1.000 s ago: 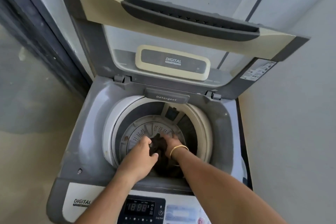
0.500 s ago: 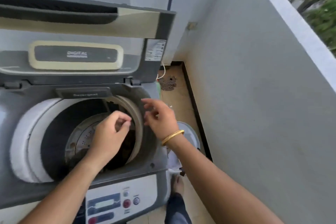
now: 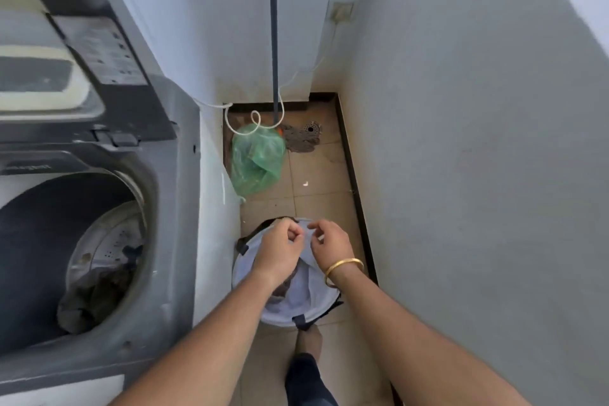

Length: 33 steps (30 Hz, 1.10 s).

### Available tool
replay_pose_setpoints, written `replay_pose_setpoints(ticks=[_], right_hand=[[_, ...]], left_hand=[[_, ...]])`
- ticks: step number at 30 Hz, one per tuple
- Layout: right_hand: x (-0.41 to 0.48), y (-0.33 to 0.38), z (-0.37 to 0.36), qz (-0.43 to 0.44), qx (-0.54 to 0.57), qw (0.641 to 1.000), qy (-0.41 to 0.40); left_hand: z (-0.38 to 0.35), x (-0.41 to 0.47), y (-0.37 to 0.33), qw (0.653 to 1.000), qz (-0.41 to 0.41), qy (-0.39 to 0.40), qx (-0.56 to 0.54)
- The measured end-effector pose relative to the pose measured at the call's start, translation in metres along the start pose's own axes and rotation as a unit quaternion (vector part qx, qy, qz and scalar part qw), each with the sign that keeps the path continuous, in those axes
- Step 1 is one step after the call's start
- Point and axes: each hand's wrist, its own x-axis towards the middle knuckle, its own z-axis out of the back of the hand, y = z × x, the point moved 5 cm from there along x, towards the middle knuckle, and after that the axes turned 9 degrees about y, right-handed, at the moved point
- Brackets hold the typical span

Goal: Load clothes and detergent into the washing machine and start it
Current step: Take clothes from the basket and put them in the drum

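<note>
The top-loading washing machine (image 3: pixel 174 214) stands at the left with its lid (image 3: pixel 39 76) raised. Dark clothes (image 3: pixel 99 293) lie at the bottom of its drum (image 3: pixel 108 241). To its right, on the floor, sits a round white laundry basket (image 3: pixel 286 313) with black trim. My left hand (image 3: pixel 280 250) and my right hand (image 3: pixel 331 242), which wears a gold bangle, are both over the basket. Their fingers are curled and pinch a fold of pale cloth (image 3: pixel 308 244) that rises between them. Most of the basket's contents are hidden by my hands.
A green plastic bag (image 3: pixel 257 158) lies on the tiled floor beyond the basket, beside a white hose (image 3: pixel 245 123) and a floor drain (image 3: pixel 311 127). A dark pipe (image 3: pixel 273 26) runs up the back wall. A wall (image 3: pixel 461 175) closes the right side. My leg (image 3: pixel 306 376) is below the basket.
Both hands left the dark clothes in the drum, came out of the machine and moved right and down to the basket. My view swung right with them.
</note>
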Motion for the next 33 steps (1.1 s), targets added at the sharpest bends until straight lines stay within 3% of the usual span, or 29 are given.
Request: replay_pose_setpoints(ticks=[6, 19, 22, 28, 33], right_hand=[[0.078, -0.109, -0.068, -0.040, -0.037, 0.994, 0.094], [0.222, -0.270, -0.294, -0.116, -0.117, 0.953, 0.253], [0.249, -0.284, -0.344, -0.126, -0.145, 0.939, 0.287], [0.285, -0.324, -0.447, -0.121, -0.077, 0.936, 0.321], [0.252, -0.287, -0.396, -0.109, -0.014, 0.961, 0.253]], left_hand=[[-0.060, 0.096, 0.116, 0.993, 0.102, -0.006, 0.057], [-0.129, 0.186, 0.312, 0.975, 0.192, -0.010, 0.113], [-0.134, 0.186, 0.328, 0.974, 0.171, -0.011, 0.148], [-0.141, 0.200, 0.347, 0.978, 0.145, -0.034, 0.146], [-0.134, 0.201, 0.341, 0.981, 0.148, -0.057, 0.108]])
